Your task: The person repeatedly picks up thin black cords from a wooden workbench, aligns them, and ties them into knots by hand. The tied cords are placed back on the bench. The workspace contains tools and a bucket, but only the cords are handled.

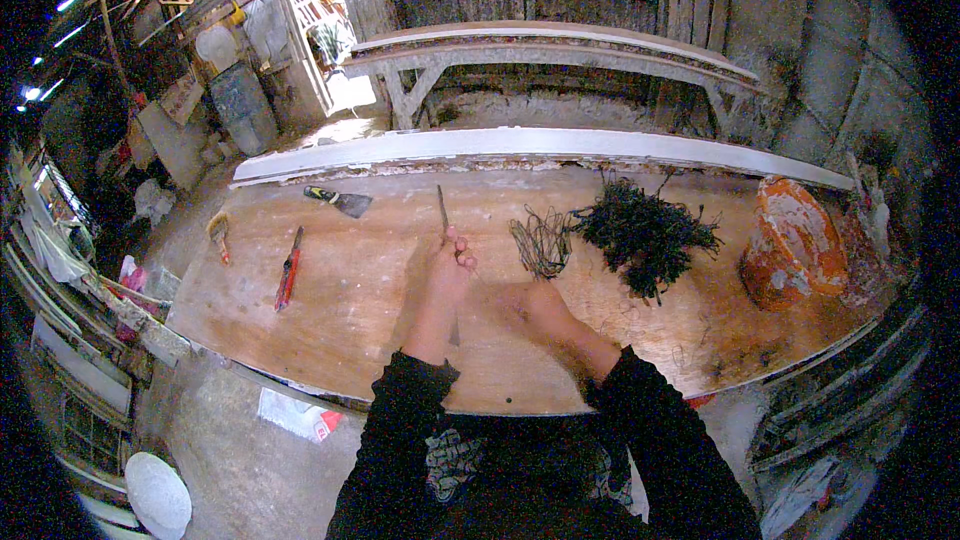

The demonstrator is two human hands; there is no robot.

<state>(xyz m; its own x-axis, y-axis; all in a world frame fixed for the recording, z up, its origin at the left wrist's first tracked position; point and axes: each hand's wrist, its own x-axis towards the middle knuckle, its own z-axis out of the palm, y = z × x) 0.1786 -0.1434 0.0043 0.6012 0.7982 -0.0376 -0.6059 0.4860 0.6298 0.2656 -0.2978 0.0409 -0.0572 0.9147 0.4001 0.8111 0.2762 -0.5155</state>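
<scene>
My left hand (447, 262) is closed around a thin dark rod (441, 204) just over the middle of the board, its end sticking up past my fingers. Close by on the right, my right hand (540, 308) is curled, with its fingertips blurred and pointing toward the left one. What it pinches is too smeared to make out. Beyond the right hand lies a loose coil of thin strands (543, 242). Touching or nearly touching that coil is a dark, tangled heap of stringy material (643, 240).
On the board (340, 340) lie a putty knife (342, 202), a brush (219, 238) and a red-handled tool (289, 270). A crusted orange bucket (790, 250) sits at the right. A long white moulding (520, 144) runs along the far edge, with a bench (560, 52) behind.
</scene>
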